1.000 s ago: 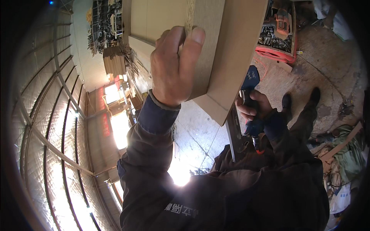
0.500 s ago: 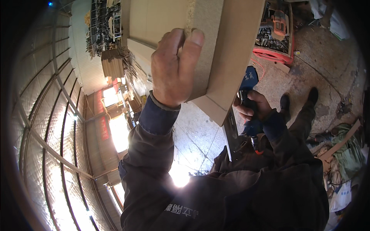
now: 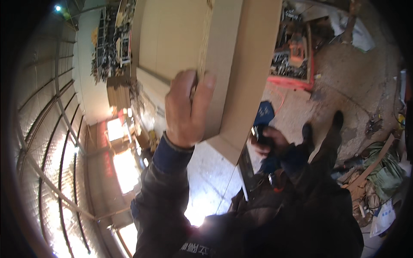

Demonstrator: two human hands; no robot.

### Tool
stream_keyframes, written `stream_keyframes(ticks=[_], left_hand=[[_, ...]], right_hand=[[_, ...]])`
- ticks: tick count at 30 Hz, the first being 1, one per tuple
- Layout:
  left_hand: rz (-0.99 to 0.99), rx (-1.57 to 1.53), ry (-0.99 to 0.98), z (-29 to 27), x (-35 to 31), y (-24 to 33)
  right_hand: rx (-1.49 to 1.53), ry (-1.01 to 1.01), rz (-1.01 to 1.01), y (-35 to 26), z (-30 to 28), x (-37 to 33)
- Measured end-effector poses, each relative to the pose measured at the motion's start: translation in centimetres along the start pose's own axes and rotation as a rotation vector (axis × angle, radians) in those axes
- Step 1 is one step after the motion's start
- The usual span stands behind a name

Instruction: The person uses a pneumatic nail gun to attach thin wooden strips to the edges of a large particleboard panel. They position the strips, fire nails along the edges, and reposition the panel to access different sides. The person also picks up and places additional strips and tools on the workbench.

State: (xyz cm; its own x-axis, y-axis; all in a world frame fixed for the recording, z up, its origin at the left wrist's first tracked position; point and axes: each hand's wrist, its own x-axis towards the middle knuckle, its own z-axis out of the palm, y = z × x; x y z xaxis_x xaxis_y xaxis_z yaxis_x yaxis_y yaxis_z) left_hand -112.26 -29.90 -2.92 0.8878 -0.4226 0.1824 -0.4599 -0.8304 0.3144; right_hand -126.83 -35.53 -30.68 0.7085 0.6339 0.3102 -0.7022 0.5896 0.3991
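Note:
My left hand [image 3: 185,109] is closed over the edge of a pale wooden board frame [image 3: 219,64], thumb on one side and fingers on the other. A wide brown panel [image 3: 249,64] stands against the frame's right side and meets it along a straight seam. Lower right, my right hand [image 3: 273,142] wraps the dark grip of a blue and black air nail gun [image 3: 264,112]. The gun sits beside the panel's near corner, and whether it touches the panel I cannot tell. Near my body, its hose fitting [image 3: 277,182] shows blurred, with an orange-red part.
A red-edged toolbox [image 3: 292,81] full of metal pieces holds an orange power tool [image 3: 297,49] at the upper right. A thin red hose [image 3: 282,101] runs along the floor. Green cloth and scrap [image 3: 383,167] lie at right. Stacked boards [image 3: 118,94] stand at far left.
The whole view has shifted, so the frame, both hands and the nail gun appear lower and farther left. Both hands keep the same hold.

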Motion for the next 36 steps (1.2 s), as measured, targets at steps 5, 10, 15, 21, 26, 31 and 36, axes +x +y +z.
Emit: stream_keyframes(ticks=[5, 10, 15, 21, 26, 31, 36], left_hand=[[-0.109, 0.0, -0.128, -1.0, 0.0, 0.3], [0.006, -0.078, -0.083, -1.0, 0.5, 0.3], [0.078, -0.09, -0.056, -0.8, 0.8, -0.3], [-0.036, -0.089, -0.315, -2.5, 6.9, 1.8], [0.012, -0.066, -0.222, 1.8, 18.9, 2.0], [-0.075, 0.08, -0.119, 5.9, 26.8, 3.7], [-0.12, 0.161, -0.103, 6.7, 28.4, 4.7]], right_hand=[[-0.061, 0.048, -0.053, -0.1, 0.6, -0.3], [-0.393, 0.234, -0.151, -3.9, 4.4, -2.4], [-0.613, 0.525, -0.422, -8.5, 10.4, -6.7], [-0.683, 0.428, -0.602, -14.4, 15.2, -9.6], [-0.62, 0.362, -0.571, -20.3, 16.7, -8.9], [-0.608, 0.4, -0.53, -25.9, 18.0, -8.3], [-0.556, 0.449, -0.479, -30.1, 19.1, -8.8]])
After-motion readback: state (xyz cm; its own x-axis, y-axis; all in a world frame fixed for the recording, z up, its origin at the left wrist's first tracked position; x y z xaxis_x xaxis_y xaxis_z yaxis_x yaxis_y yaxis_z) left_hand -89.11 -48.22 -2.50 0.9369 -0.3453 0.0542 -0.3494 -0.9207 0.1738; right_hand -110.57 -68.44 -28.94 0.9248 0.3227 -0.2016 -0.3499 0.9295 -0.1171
